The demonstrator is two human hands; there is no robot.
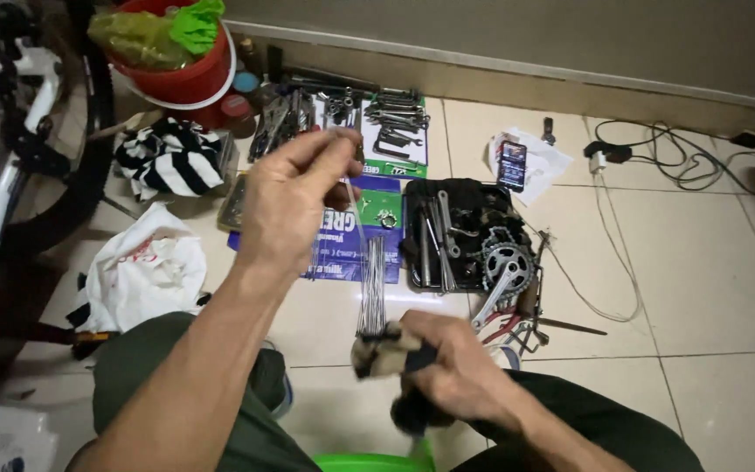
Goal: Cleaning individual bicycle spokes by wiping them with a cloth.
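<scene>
Holding a soiled rag bunched in its fist, the right hand is sitting low in the view, fingers curled tight around the cloth, just above a green rim at the bottom edge. A bundle of thin steel spokes is standing up out of the rag, its lower ends wrapped in the cloth and its upper ends reaching toward the blue printed sheet on the floor.

The left hand is hanging raised above that sheet, thumb and forefinger pressed together at the tips (whatever they may be pinching is too small to tell).

Lying about on the tiled floor:
- black tray of metal parts, just right of the blue sheet;
- chainring with crank arm at the tray's right edge;
- wrenches and hex keys laid out near the wall;
- red bucket with a green cloth on top, far left;
- striped black-and-white cloth;
- white plastic bag;
- white bicycle frame at the left edge;
- black cables, far right.
</scene>
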